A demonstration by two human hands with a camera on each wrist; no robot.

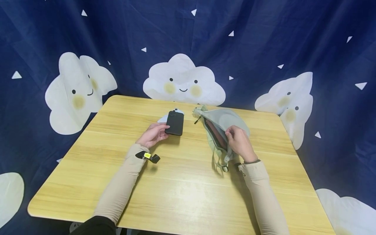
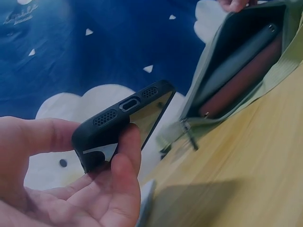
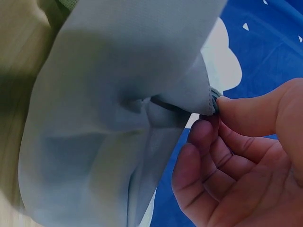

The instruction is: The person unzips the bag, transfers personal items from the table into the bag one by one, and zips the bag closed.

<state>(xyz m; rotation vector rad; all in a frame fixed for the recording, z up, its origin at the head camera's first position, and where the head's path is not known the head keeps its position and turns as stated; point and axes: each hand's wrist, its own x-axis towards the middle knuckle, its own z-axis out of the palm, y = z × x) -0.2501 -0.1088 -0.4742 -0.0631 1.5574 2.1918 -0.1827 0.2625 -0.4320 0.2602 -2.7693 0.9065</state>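
My left hand (image 1: 153,134) grips a black phone (image 1: 175,123) by its side, thumb on one face and fingers on the other. In the left wrist view the phone's (image 2: 128,111) bottom edge shows a charging port and speaker holes. To the right lies a grey-green bag (image 1: 232,117) with its zipper undone. My right hand (image 1: 239,142) pinches the edge of the bag's mouth between thumb and fingers and holds it apart. Inside the bag, the left wrist view shows a dark red item (image 2: 241,78) beside a dark blue-grey one (image 2: 236,66).
A light blue flat thing (image 1: 162,119) lies on the wooden table (image 1: 188,195) behind the phone, partly hidden. The bag's strap (image 1: 217,161) hangs onto the tabletop near its front end. A dark blue curtain (image 1: 123,39) with cloud prints stands behind the table.
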